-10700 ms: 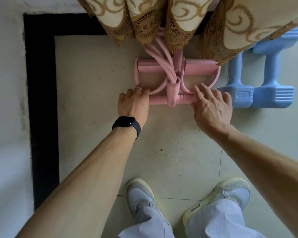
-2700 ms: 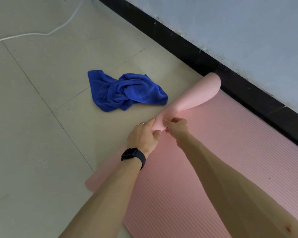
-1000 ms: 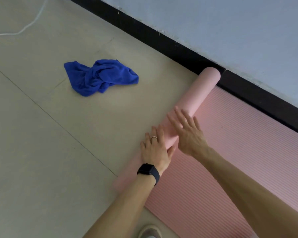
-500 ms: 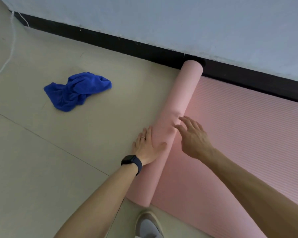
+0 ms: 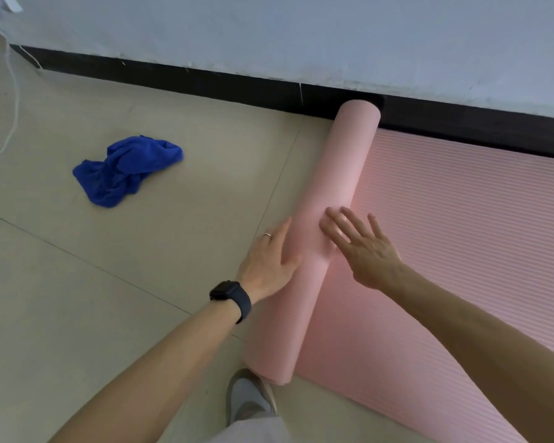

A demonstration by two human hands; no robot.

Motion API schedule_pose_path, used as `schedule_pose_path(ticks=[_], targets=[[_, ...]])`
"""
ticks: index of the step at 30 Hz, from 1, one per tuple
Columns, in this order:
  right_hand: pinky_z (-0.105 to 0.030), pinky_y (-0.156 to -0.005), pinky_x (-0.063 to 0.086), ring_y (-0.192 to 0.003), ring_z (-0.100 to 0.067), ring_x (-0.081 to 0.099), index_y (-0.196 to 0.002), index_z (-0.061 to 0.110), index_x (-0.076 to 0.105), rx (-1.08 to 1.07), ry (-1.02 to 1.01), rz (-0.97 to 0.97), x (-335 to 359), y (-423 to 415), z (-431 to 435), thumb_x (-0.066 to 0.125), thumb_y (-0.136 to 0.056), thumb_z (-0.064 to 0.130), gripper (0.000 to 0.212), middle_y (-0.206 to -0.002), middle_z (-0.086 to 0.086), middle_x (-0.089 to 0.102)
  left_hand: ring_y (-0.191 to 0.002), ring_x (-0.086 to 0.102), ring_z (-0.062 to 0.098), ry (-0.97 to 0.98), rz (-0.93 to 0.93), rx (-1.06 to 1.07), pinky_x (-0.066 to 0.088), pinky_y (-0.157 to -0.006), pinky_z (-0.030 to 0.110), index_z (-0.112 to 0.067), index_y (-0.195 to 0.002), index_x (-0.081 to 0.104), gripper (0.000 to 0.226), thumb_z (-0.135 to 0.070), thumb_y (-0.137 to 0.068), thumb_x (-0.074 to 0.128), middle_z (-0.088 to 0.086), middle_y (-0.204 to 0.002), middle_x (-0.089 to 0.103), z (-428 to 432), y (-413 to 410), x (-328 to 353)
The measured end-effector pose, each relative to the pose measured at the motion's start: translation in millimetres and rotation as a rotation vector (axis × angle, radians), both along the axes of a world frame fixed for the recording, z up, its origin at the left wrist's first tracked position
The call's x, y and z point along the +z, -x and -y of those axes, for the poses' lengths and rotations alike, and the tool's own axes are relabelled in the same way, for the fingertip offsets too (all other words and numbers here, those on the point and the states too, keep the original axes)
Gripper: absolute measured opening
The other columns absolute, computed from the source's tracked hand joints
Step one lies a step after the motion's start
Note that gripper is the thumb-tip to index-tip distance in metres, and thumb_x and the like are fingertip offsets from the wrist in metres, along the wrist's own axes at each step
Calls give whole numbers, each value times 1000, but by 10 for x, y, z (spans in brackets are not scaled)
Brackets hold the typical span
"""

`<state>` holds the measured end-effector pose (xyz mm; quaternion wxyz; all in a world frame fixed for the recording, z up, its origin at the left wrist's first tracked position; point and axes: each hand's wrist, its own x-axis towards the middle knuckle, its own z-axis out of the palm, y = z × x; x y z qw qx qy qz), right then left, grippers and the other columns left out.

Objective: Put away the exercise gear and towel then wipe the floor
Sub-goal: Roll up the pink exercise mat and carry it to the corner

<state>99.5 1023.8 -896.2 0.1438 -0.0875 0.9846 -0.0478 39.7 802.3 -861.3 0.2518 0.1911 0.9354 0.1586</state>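
White cable (image 5: 12,107), cut off at the left edge. Blue towel (image 5: 125,169), crumpled on the floor (image 5: 77,298), well apart from the mat. Left hand (image 5: 269,260), grip slack, fingers straight against the left side of the pink mat roll (image 5: 327,238). Right hand (image 5: 362,247), fingers spread flat on the roll. Roll's far end at the black baseboard (image 5: 205,84); the unrolled mat runs past the right edge.

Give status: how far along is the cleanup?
Done: one end of the pink mat rolled. In hand: left hand and right hand press open on the roll. Left: the rest lies flat, blue towel crumpled on the floor, wiping not begun.
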Motion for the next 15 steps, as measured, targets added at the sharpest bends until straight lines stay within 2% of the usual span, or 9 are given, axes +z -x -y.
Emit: schedule_pose_path(ticks=[3,5,7,8,9,12,14,15], targets=[[-57,-121,2,-152,-26,-12,-156,26,-12,-23,-1,24,-33,-169,-193,52,-84,3,99,-164,-1,-20,-150,7,29,236,63,-40,15,-119,50,-31,-154,-17,102,-76,-84,42,5,-165,-5,-135,-83,-105],[-55,-122,7,-153,-28,-2,-157,21,8,-50,25,-16,10,-233,-275,56,-81,4,92,-166,-7,-2,-149,14,31,220,89,-38,19,-118,51,-30,-152,-24,99,-75,-87,35,7,-165,-4,-309,-288,-197],[-53,-121,17,-151,-31,12,-150,14,32,-103,82,-113,75,-284,-337,57,-80,3,75,-162,-12,21,-144,26,35,139,74,3,28,-115,47,-29,-150,-27,97,-70,-90,36,9,-165,-7,-481,-502,-243],[-52,-120,20,-151,-32,15,-147,11,36,-106,100,-158,101,-299,-362,58,-79,2,72,-160,-14,25,-143,27,36,127,57,19,29,-114,47,-28,-150,-28,96,-69,-90,37,11,-164,-11,-561,-587,-257],[-52,-120,21,-151,-32,14,-149,10,32,-84,104,-182,132,-302,-384,59,-78,1,76,-162,-13,21,-145,23,38,135,31,21,28,-115,48,-27,-150,-28,96,-67,-91,36,12,-163,-14,-641,-664,-265],[-55,-122,7,-151,-26,-13,-158,18,-4,78,48,-96,199,-293,-459,60,-79,3,102,-165,-3,-17,-150,0,40,180,46,-58,14,-121,51,-25,-147,-34,103,-67,-90,40,12,-160,-27,-887,-889,-200],[-57,-121,3,-149,-24,-23,-155,22,-18,163,-29,-29,206,-326,-565,62,-82,10,108,-162,0,-26,-149,-13,37,143,150,-104,4,-121,47,-25,-148,-33,106,-60,-90,49,7,-159,-30,-984,-958,-80],[-58,-121,3,-148,-24,-24,-154,22,-20,184,-62,-15,205,-358,-638,63,-83,12,110,-162,0,-27,-150,-11,33,123,183,-128,5,-121,44,-24,-151,-27,102,-52,-92,52,7,-161,-25,-997,-938,-3]])
